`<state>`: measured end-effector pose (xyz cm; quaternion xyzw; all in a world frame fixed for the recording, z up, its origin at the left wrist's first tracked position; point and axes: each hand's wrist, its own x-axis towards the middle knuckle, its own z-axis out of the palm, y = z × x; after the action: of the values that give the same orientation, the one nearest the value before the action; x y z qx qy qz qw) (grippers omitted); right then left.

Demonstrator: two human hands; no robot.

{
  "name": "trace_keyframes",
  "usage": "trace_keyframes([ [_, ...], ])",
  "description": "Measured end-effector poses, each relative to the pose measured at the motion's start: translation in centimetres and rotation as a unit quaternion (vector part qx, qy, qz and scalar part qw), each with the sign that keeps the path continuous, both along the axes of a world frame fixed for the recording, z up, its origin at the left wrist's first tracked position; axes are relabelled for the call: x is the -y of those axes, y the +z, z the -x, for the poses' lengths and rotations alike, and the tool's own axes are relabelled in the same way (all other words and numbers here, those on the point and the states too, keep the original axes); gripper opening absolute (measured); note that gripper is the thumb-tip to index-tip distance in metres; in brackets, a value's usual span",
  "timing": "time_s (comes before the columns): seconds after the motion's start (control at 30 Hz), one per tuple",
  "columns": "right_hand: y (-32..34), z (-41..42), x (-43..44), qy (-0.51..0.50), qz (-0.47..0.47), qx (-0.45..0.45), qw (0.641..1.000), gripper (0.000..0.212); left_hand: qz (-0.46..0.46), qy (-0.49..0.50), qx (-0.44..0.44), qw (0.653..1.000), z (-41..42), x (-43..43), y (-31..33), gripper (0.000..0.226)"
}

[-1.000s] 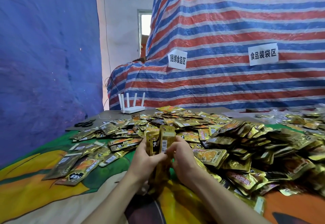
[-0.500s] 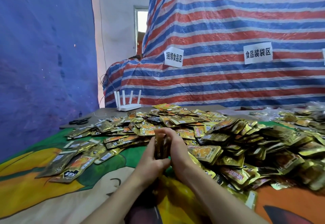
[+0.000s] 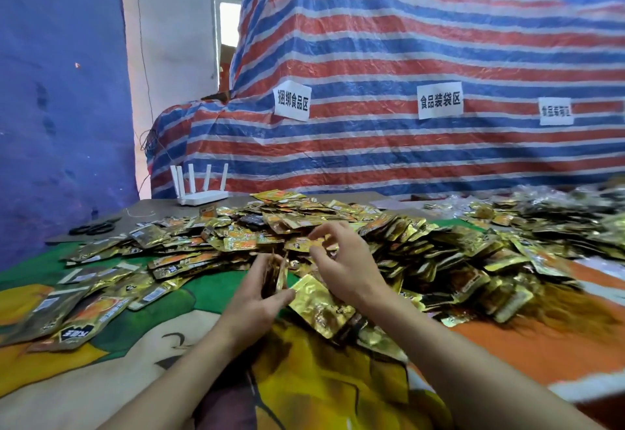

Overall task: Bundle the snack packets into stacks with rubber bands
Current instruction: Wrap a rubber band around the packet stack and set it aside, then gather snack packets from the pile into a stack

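A wide heap of gold and orange snack packets [image 3: 422, 250] covers the middle and right of the table. My left hand [image 3: 260, 297] grips a small upright stack of packets [image 3: 275, 272] by its lower part, edge-on to the camera. My right hand [image 3: 345, 260] hovers just right of the stack, above the heap, with thumb and fingers spread and curled and nothing in them. One gold packet [image 3: 318, 304] lies flat between my wrists. No rubber band shows.
Loose packets [image 3: 77, 318] are scattered over the colourful cloth [image 3: 209, 297] at left. Black scissors [image 3: 96, 228] and a white router [image 3: 201, 189] sit at the back left. A striped tarpaulin [image 3: 406, 57] with paper labels rises behind the table.
My right hand has let go of the stack and lifted away to the right, opening its fingers. My left hand has lowered the stack towards the cloth. The camera has turned a little.
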<state>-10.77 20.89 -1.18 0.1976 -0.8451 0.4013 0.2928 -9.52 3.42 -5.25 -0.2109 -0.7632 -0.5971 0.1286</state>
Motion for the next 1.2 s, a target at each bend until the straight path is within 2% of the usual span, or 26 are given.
trace_keyframes([
  [0.13, 0.6, -2.9, -7.7, -0.103, -0.077, 0.003, 0.992, 0.005, 0.014, -0.006, 0.002, 1.000, 0.1, 0.0, -0.3, 0.043],
  [0.2, 1.1, -4.3, -11.7, -0.196, -0.143, 0.047, 0.969, 0.010, 0.018, -0.011, 0.001, 1.000, 0.1, 0.0, -0.3, 0.044],
  [0.3, 1.8, -6.1, -17.5, -0.349, -0.272, 0.157, 0.883, 0.017, 0.014, -0.020, -0.004, 1.000, 0.0, -0.2, -0.3, 0.041],
  [0.37, 2.0, -7.2, -20.4, -0.404, -0.324, 0.240, 0.822, 0.017, 0.008, -0.027, -0.006, 1.000, 0.0, -0.3, -0.3, 0.039],
  [0.4, 2.0, -7.7, -21.5, -0.416, -0.335, 0.270, 0.801, 0.016, 0.005, -0.028, -0.005, 1.000, 0.1, -0.3, -0.3, 0.038],
  [0.47, 1.5, -8.2, -23.3, -0.430, -0.333, 0.298, 0.784, 0.014, 0.002, -0.029, 0.000, 1.000, 0.2, -0.3, -0.3, 0.040],
  [0.7, -0.8, -7.7, -25.3, -0.437, -0.284, 0.291, 0.802, 0.017, -0.029, -0.033, 0.012, 0.999, 0.7, -0.3, -0.7, 0.040],
  [1.0, 0.3, -7.8, -25.5, -0.471, -0.230, 0.266, 0.809, 0.018, -0.034, -0.040, 0.009, 0.999, 0.8, -0.4, -0.6, 0.042],
  [1.2, 1.1, -8.3, -25.4, -0.465, -0.219, 0.281, 0.811, 0.010, -0.023, -0.050, 0.007, 0.998, 0.5, -0.2, -0.4, 0.039],
])
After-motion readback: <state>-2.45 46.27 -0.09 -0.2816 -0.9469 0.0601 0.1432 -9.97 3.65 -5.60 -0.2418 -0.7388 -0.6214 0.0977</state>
